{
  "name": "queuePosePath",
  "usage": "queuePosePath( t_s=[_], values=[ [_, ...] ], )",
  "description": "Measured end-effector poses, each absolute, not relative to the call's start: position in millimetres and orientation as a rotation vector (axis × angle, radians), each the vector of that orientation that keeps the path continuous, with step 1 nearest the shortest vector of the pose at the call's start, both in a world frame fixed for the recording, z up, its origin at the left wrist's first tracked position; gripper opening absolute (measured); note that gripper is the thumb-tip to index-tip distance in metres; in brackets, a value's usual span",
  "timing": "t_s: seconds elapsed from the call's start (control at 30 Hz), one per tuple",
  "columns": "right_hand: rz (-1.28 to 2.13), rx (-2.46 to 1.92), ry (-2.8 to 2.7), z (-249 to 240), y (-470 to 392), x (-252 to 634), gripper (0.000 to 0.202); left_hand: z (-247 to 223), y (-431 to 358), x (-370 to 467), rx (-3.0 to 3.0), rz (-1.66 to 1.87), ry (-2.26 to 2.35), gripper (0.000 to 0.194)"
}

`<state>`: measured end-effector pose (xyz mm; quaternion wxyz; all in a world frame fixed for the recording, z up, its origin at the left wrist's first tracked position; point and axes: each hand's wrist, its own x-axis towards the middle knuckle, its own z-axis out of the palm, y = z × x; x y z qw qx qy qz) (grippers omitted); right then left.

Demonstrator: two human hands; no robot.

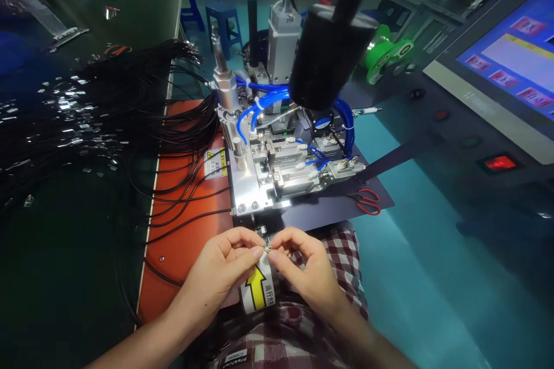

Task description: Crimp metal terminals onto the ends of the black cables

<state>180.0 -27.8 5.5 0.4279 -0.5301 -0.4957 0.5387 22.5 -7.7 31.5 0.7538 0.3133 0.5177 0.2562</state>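
Thin wire ends (267, 248) show between the fingertips of my two hands, in front of the metal machine (294, 173). My left hand (227, 268) pinches them from the left side with thumb and forefinger. From the right, my right hand (305, 268) closes its thumb and fingers on the same small wires. The fingertips of both hands are nearly touching. Just below them is a white label with a yellow arrow (257, 291). How many wires there are is too small to tell.
Black cables (186, 132) run across the orange surface (186, 242) at the left. Red-handled scissors (369, 202) lie on the dark plate to the right. A black cylinder (322, 57) hangs above the machine. A screen (515, 57) stands at the upper right, beyond a green spool (385, 55).
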Motion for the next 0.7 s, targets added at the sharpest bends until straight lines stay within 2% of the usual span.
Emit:
queuePosePath(
  t_s=[0.43, 0.7],
  values=[
    [1.331, -1.339, -1.219, 6.5, -28.1, 176.6, 0.010, 33.3, -7.6, 24.7, 0.689, 0.547, 1.136, 0.021],
    [1.144, -1.285, -1.382, 7.6, -30.2, 178.1, 0.011, 31.1, -8.0, 25.4, 0.704, 0.501, 1.154, 0.019]
  ],
)
